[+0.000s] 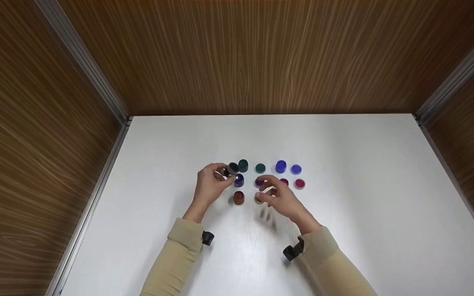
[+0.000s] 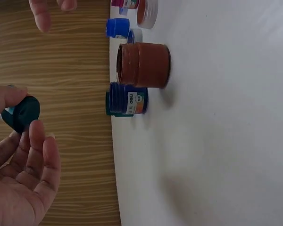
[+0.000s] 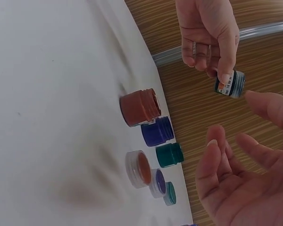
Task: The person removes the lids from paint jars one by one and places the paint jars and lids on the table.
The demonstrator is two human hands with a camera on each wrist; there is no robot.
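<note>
My left hand [image 1: 210,183] pinches a small dark teal paint jar [image 1: 232,168] between thumb and fingers, raised off the table. In the right wrist view a label and a threaded, lidless neck show on this paint jar [image 3: 230,84]. My right hand [image 1: 281,199] hovers to the right with bent, spread fingers and nothing between them. Beneath it lie a brown lid [image 1: 257,199] and a dark blue lid [image 1: 257,183], partly covered. Near the left hand stand a green jar [image 1: 243,165], a dark blue jar [image 1: 239,180] and a brown jar [image 1: 239,197], all uncapped.
A green lid [image 1: 260,168] lies right of the green jar. Farther right are a bright blue jar [image 1: 281,166] with its lid [image 1: 296,169], and a crimson jar [image 1: 284,181], partly hidden, with its lid [image 1: 300,183]. Wood-grain panels [image 1: 237,57] enclose the white table [image 1: 364,185].
</note>
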